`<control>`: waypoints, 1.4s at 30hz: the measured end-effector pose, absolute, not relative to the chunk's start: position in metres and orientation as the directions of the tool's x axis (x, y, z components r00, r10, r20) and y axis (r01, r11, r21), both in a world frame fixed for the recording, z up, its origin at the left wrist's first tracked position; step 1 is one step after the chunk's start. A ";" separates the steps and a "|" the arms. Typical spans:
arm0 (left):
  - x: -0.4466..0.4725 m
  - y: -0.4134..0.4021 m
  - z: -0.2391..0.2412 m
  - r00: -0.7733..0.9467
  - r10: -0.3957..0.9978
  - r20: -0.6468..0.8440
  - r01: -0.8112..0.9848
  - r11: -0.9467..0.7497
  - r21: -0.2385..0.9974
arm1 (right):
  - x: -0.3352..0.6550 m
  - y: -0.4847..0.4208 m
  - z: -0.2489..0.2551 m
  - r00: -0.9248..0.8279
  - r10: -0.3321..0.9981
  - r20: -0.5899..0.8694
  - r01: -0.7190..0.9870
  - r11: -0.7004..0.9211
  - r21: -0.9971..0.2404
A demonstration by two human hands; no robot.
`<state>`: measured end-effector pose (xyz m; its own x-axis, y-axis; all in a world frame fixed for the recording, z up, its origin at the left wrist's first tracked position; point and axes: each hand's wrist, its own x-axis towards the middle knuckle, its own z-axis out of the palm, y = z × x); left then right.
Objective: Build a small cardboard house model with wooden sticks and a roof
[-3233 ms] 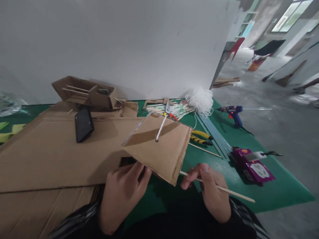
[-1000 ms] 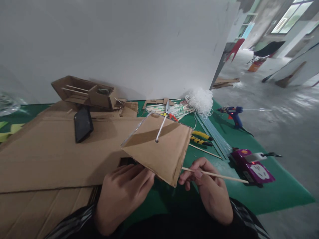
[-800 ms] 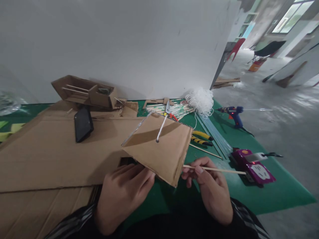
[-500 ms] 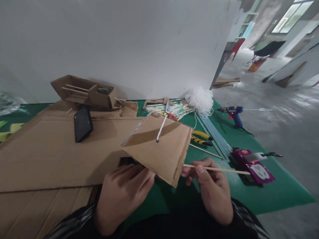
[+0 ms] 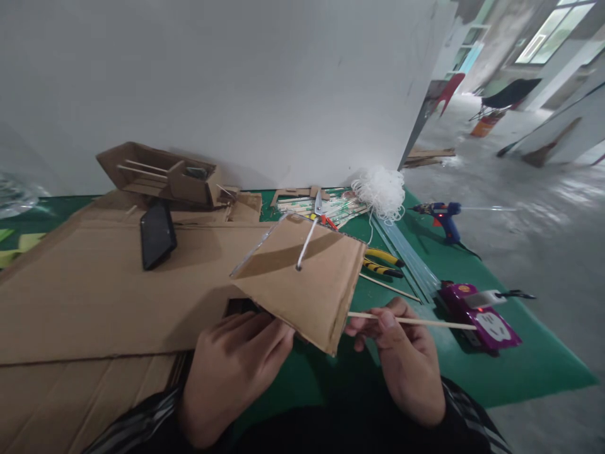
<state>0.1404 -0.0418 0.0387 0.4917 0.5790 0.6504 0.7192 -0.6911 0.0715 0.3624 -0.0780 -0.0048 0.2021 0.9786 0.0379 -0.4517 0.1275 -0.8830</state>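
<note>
A cardboard piece (image 5: 302, 284) with a folded edge is held up in front of me, tilted. A white string (image 5: 307, 243) comes out of a small hole in its face. My left hand (image 5: 241, 372) grips its lower left edge; the fingertips are hidden behind the cardboard. Between thumb and fingers, my right hand (image 5: 401, 359) pinches a thin wooden stick (image 5: 439, 323). The stick's left end meets the right edge of the cardboard piece; whether it goes inside cannot be made out. Its other end reaches over the purple power strip (image 5: 491, 328).
Behind lie yellow-black pliers (image 5: 382, 261), clear glue sticks (image 5: 409, 258), a bundle of white string (image 5: 380, 192) and a blue glue gun (image 5: 439, 214). Leftward are a black phone (image 5: 157, 236), a large cardboard sheet (image 5: 94, 290) and a cardboard box (image 5: 161, 176) by the wall.
My right hand has slid slightly to the right along the wooden stick. The cardboard piece and my left hand have stayed nearly where they were.
</note>
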 end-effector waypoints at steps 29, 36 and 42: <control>0.141 -0.045 0.035 0.407 0.639 0.653 0.734 -0.654 0.183 | 0.368 -0.071 0.003 0.177 0.978 -0.111 -0.596 0.016 -0.803; 0.143 -0.045 0.029 0.356 0.726 0.589 0.715 -0.617 0.329 | 0.365 -0.072 0.002 0.183 0.976 -0.117 -0.527 -0.003 -0.850; 0.146 -0.044 0.034 0.331 0.740 0.586 0.712 -0.603 0.359 | 0.364 -0.072 -0.001 0.167 0.981 -0.095 -0.491 -0.001 -0.871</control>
<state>0.1456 -0.0444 0.0341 0.3309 0.7398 0.5858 0.7124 -0.6030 0.3591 0.3636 -0.0721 -0.0008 0.1666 0.9814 -0.0952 -0.4905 -0.0013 -0.8714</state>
